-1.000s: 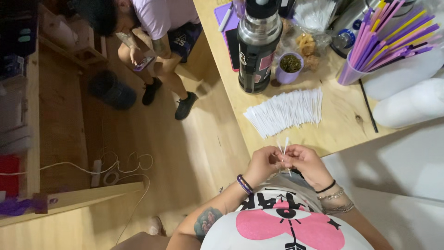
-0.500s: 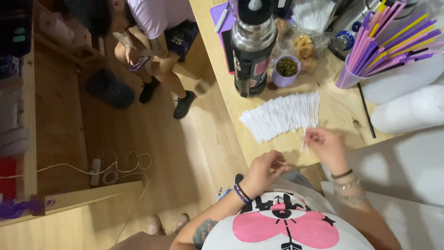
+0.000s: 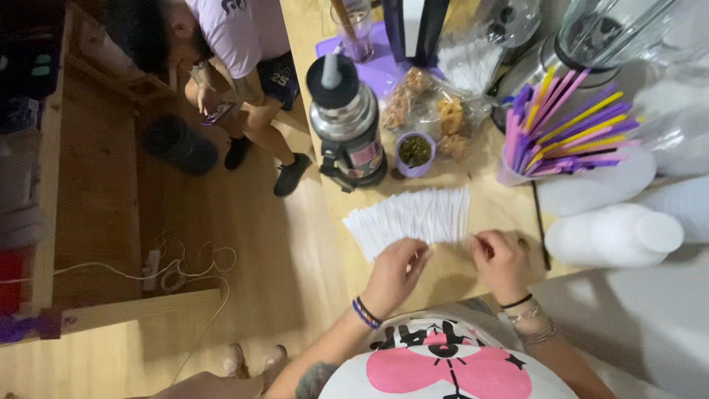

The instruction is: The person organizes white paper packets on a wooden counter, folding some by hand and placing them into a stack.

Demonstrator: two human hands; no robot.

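- Two hands are down at the near edge of the wooden counter (image 3: 310, 44) now, where a second ago they were drawn together close to the person's chest, pinching one thin white piece between them.
- Half a second ago the right hand had already gone out to the fan of white paper-wrapped sticks (image 3: 410, 218); now the left hand (image 3: 397, 270) has followed it, so that single piece seems to have been set down or added to the row, and both hands are back at the pile.
- Left hand: fingers loosely curled, fingertips touching the near edge of the fan at its lower middle. Whether it pinches a stick I cannot tell.
- Right hand (image 3: 504, 260): resting on the counter just beside the fan's right end, fingers bent inward and close together; anything held there is too small to make out.
- So the fan lies just beyond both hands, spread flat, touching the left and a little apart from the right.
- Behind it stand a steel flask (image 3: 347, 125), a small purple cup (image 3: 415, 151) and a tub of coloured straws (image 3: 561, 122).
- Another person (image 3: 236, 44) sits on the floor off to the left, well apart.
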